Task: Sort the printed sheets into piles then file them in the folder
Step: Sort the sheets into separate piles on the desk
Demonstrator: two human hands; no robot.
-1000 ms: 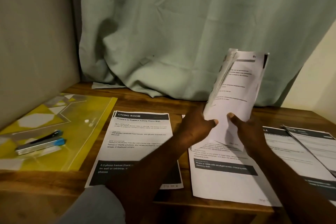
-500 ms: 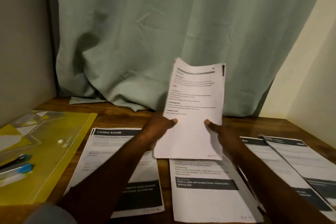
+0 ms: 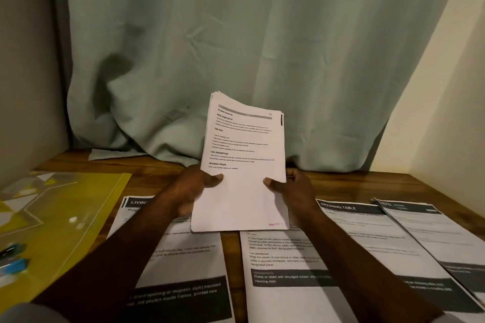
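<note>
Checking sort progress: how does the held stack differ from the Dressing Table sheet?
The held stack is raised in the left hand and right hand; the Dressing Table sheet lies flat. The stack's header is thin grey; the sheet's, a dark band. Both are printed paper.

Dim, warm indoor light, brightest on the cream wall [image 3: 446, 73] at right, curtain [image 3: 236, 34] folds softly shaded, a darker patch low at left, small glare spot on the yellow folder [image 3: 86, 199], wide-angle bowing at the edges, small print on the held sheets [image 3: 244, 191] soft, lower corners blurred.
</note>
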